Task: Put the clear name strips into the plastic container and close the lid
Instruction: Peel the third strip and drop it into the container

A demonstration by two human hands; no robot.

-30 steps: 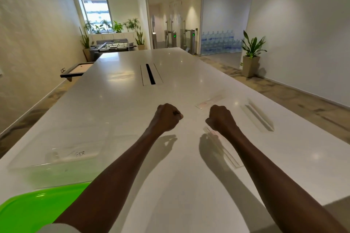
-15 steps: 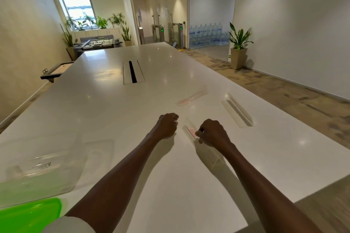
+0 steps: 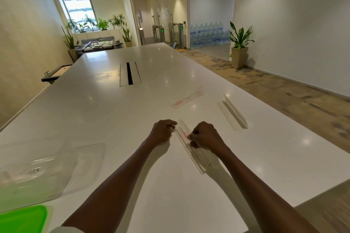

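Observation:
A clear name strip with a red label (image 3: 184, 134) lies slanted on the white table (image 3: 113, 111) between my hands. My right hand (image 3: 205, 136) pinches its right edge near the label. Fingertips of my left hand (image 3: 162, 131) touch its far left end, fingers curled. A second clear strip with red print (image 3: 186, 99) lies flat farther back. A third clear strip (image 3: 232, 114), folded upright, stands to the right. The clear plastic container (image 3: 37, 174), open, sits at the near left, with a green lid (image 3: 22, 219) in the bottom left corner.
A cable slot (image 3: 129, 73) runs down the table's middle farther back. The table's right edge drops to carpeted floor (image 3: 284, 91). A potted plant (image 3: 239, 47) stands by the right wall. A side table (image 3: 55, 73) sits beyond the left edge.
Both fists came down from above the table onto the nearest strip. My right hand now pinches it, and my left fingertips have reached its far end. The view has shifted.

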